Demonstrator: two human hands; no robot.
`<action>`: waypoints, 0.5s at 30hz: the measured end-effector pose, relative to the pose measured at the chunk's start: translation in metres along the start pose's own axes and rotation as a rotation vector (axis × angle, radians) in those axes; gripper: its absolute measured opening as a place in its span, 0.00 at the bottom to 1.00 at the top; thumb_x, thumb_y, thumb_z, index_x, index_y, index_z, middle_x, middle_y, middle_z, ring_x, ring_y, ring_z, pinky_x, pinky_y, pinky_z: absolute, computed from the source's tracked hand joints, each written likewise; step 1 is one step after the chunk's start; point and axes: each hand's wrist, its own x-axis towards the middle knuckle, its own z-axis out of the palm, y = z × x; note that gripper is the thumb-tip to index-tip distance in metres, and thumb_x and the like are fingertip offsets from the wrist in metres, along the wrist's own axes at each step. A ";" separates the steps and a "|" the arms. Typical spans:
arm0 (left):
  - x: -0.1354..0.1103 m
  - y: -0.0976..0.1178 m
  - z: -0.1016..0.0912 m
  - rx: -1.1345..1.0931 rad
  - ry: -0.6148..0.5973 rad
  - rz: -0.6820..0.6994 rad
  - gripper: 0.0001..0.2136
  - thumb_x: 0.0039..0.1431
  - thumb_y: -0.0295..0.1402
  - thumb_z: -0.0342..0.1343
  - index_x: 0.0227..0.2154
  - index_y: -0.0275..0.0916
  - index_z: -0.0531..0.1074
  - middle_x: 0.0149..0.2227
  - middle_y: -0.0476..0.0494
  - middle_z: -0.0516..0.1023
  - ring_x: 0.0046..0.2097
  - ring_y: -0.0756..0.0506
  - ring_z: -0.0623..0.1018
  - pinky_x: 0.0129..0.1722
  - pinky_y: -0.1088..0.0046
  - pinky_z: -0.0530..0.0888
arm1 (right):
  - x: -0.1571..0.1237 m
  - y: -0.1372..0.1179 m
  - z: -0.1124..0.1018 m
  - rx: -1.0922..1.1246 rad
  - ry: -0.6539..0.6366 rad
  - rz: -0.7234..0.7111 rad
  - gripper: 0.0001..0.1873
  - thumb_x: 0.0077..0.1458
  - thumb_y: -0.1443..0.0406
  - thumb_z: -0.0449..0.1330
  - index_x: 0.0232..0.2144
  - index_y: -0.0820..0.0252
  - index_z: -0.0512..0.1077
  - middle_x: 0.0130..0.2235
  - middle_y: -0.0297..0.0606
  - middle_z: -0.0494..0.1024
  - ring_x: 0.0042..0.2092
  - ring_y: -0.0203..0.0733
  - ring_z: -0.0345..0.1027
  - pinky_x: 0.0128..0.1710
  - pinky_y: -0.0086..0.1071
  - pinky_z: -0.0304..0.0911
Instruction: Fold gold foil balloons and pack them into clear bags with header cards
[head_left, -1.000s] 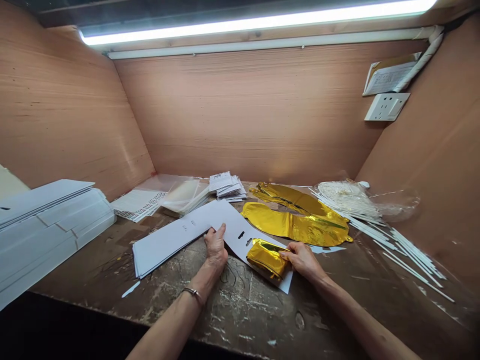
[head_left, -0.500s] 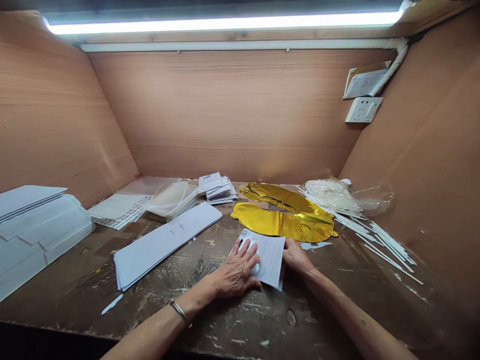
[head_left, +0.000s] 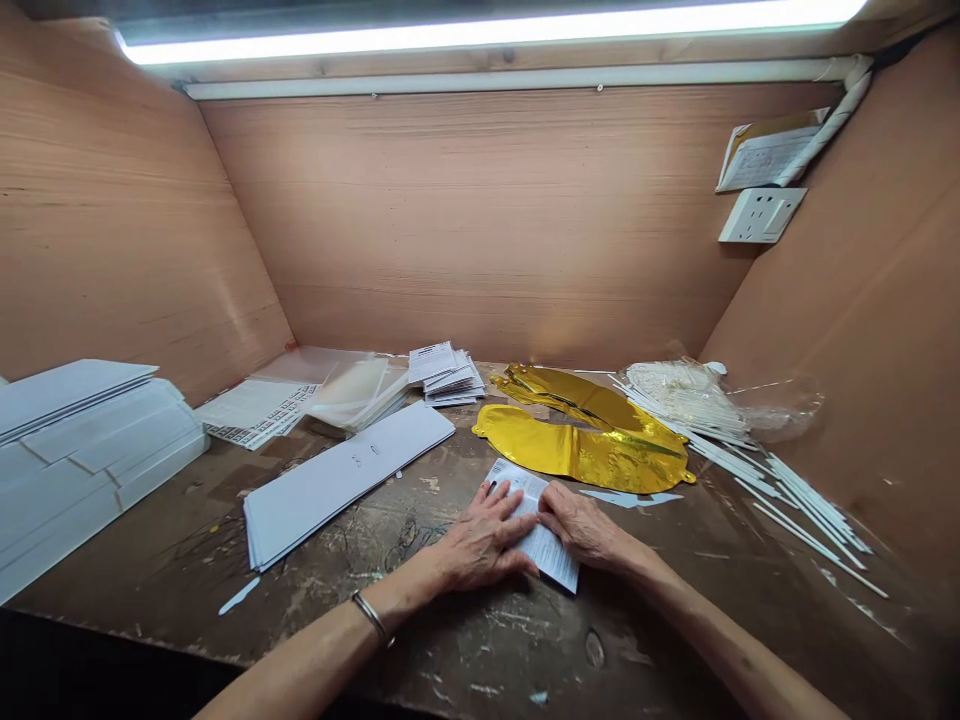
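A white printed leaflet (head_left: pixel 551 553) lies on the brown worktable (head_left: pixel 420 640), in front of the gold foil pieces. My left hand (head_left: pixel 487 535) rests flat on the leaflet's left part, fingers spread. A bracelet circles that wrist. Curled fingers of my right hand (head_left: pixel 577 522) press on top of the leaflet's right part, close to the left fingertips. Anything inside those fingers is hidden. Just beyond both hands is a curved gold foil balloon (head_left: pixel 525 440), flat and uninflated, with another folded gold foil piece (head_left: pixel 577 390) behind it.
Left of the hands lies a stack of long white cards (head_left: pixel 345 490). White folded boxes (head_left: pixel 97 440) stand far left. Behind are clear plastic sleeves (head_left: pixel 352 390) and a pile of printed leaflets (head_left: pixel 446 375). White sticks (head_left: pixel 817 505) spread at right beside a plastic bag (head_left: pixel 780 405).
My right hand has moved left from the leaflet's right edge onto its top, fingers curled. The left hand stays flat on it. The view has shifted slightly.
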 end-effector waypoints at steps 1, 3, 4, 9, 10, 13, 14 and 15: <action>0.001 -0.003 0.001 -0.096 0.146 -0.133 0.26 0.48 0.48 0.50 0.48 0.37 0.62 0.52 0.33 0.63 0.56 0.36 0.58 0.53 0.51 0.53 | -0.001 0.002 0.002 0.018 -0.005 -0.006 0.05 0.53 0.64 0.48 0.30 0.59 0.62 0.33 0.36 0.67 0.32 0.35 0.60 0.32 0.28 0.53; 0.001 -0.005 0.000 -0.394 0.511 -0.495 0.24 0.47 0.45 0.53 0.44 0.34 0.63 0.46 0.32 0.67 0.50 0.38 0.67 0.47 0.56 0.63 | -0.003 0.004 0.001 0.073 -0.014 -0.004 0.04 0.52 0.65 0.50 0.30 0.58 0.61 0.33 0.35 0.66 0.33 0.34 0.60 0.32 0.27 0.53; 0.001 -0.003 0.000 -0.587 0.676 -0.663 0.23 0.46 0.43 0.55 0.42 0.33 0.62 0.43 0.33 0.69 0.45 0.39 0.71 0.42 0.59 0.68 | -0.004 0.005 0.000 0.102 -0.012 0.006 0.03 0.51 0.65 0.50 0.30 0.58 0.61 0.33 0.34 0.66 0.33 0.34 0.60 0.32 0.27 0.53; 0.004 0.038 0.014 -1.511 0.825 -0.858 0.18 0.40 0.36 0.60 0.34 0.33 0.64 0.33 0.39 0.73 0.30 0.45 0.75 0.28 0.68 0.72 | -0.005 0.004 0.000 0.220 0.032 0.041 0.04 0.51 0.64 0.50 0.28 0.58 0.61 0.32 0.34 0.67 0.31 0.35 0.60 0.30 0.28 0.54; 0.006 0.047 0.021 -1.589 0.799 -0.837 0.17 0.40 0.34 0.60 0.34 0.33 0.65 0.34 0.39 0.74 0.31 0.45 0.75 0.28 0.68 0.72 | -0.006 0.005 0.001 0.242 0.038 0.042 0.04 0.50 0.64 0.50 0.29 0.58 0.61 0.31 0.34 0.67 0.31 0.35 0.60 0.30 0.28 0.54; 0.020 0.061 0.039 -1.639 0.784 -0.820 0.17 0.33 0.24 0.59 0.33 0.34 0.69 0.33 0.42 0.75 0.30 0.45 0.75 0.30 0.68 0.71 | -0.006 0.015 0.002 0.299 0.112 0.079 0.12 0.47 0.62 0.53 0.36 0.59 0.62 0.35 0.37 0.68 0.36 0.39 0.62 0.35 0.31 0.57; 0.025 0.060 0.041 -1.639 0.784 -0.792 0.17 0.31 0.22 0.57 0.31 0.34 0.70 0.31 0.43 0.76 0.30 0.45 0.75 0.30 0.68 0.71 | -0.006 0.019 -0.001 0.304 0.165 0.119 0.19 0.44 0.61 0.55 0.40 0.60 0.62 0.38 0.39 0.67 0.39 0.41 0.62 0.38 0.32 0.57; 0.030 0.058 0.039 -1.638 0.782 -0.741 0.17 0.30 0.20 0.55 0.30 0.34 0.71 0.30 0.43 0.76 0.29 0.45 0.74 0.30 0.68 0.71 | -0.005 0.024 -0.006 0.315 0.217 0.165 0.26 0.40 0.60 0.59 0.44 0.60 0.61 0.41 0.42 0.66 0.41 0.44 0.61 0.40 0.34 0.57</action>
